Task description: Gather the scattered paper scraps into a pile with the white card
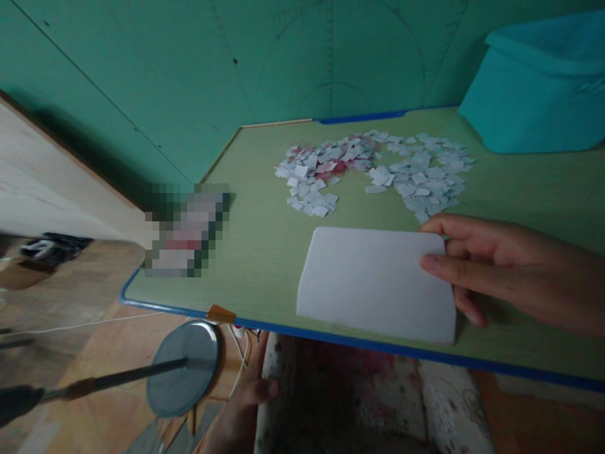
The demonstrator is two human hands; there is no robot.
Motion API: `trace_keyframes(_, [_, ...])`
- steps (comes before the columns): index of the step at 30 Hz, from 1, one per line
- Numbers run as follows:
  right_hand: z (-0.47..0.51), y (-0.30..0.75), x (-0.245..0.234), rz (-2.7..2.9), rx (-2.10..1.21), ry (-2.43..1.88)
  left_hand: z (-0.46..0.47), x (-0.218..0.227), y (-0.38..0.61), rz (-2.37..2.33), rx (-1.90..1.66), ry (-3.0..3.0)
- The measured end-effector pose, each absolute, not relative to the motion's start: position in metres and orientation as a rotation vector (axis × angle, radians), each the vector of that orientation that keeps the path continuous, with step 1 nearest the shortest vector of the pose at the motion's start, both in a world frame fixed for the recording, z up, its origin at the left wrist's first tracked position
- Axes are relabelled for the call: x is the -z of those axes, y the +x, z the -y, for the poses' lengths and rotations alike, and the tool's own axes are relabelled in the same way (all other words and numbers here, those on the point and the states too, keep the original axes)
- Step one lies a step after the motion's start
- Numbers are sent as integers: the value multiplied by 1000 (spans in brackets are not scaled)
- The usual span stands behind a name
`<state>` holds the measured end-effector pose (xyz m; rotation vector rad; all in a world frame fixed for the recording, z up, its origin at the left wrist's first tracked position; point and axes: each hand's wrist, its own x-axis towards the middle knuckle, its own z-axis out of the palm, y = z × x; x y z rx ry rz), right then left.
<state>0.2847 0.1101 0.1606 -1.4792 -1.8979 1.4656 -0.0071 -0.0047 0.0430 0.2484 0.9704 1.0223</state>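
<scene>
A folded white sheet of paper [373, 284] lies on the green desk [265, 252] near its front edge. My right hand [477, 265] comes in from the right and pinches the sheet's right edge, thumb on top and fingers curled under. Behind the sheet, a spread of many small white and pinkish paper squares [368, 170] covers the desk's middle. My left hand [250, 391] hangs below the desk edge beside my lap, fingers curled loosely; only part of it shows and nothing is visible in it.
A teal bag or box [539, 88] stands at the desk's back right. A blurred-out object [186, 230] sits at the left edge. A lamp stand with a round metal base [184, 375] and cables are on the floor at lower left. A green wall rises behind.
</scene>
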Motion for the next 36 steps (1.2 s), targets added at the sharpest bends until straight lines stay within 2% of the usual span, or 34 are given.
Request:
trace_keyframes(18, [-102, 286, -162, 1823, -1564, -1365, 4, -34, -7, -906, -1038, 307])
trace_keyframes(33, [-121, 297, -161, 1831, -949, -1338, 6, -35, -9, -940, -1016, 250])
trace_keyframes(36, [-118, 299, -157, 1825, -736, -1369, 8, -38, -8, -1005, -1033, 218])
